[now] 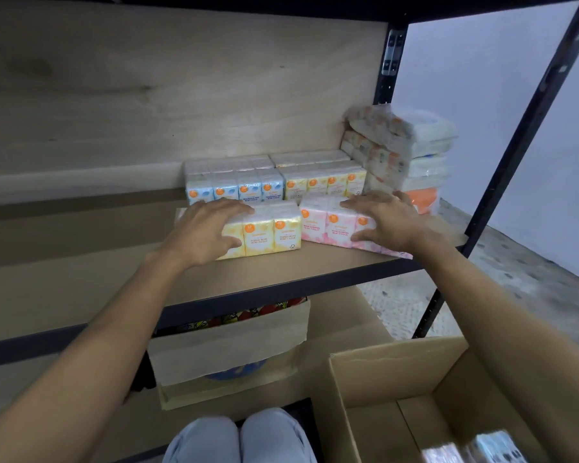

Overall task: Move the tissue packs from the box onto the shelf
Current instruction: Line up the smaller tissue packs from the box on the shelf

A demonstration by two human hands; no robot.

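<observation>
My knees (239, 436), in pale trousers, sit lowest in view, beside the open cardboard box (395, 365) at lower right; a few wrapped packs (472, 447) show blurred in its bottom corner. Both forearms reach forward onto the middle shelf board (81, 262). My left hand (203, 230) lies over the left end of the yellow tissue pack (269, 230) — fingers spread across its top, thumb against its front face. My right hand (386, 217) covers the right end of the pink tissue pack (328, 222) in the same manner, fingers fanned on top, thumb on the front. The two packs stand near the shelf's front edge, close together, with a narrow gap between them. Behind them — a row of a blue tissue pack (234, 182) and a second yellow pack (325, 178). At right rear, a leaning stack of wrapped bundles (398, 152). Below the shelf, an open carton (228, 352) holds colourful goods.
</observation>
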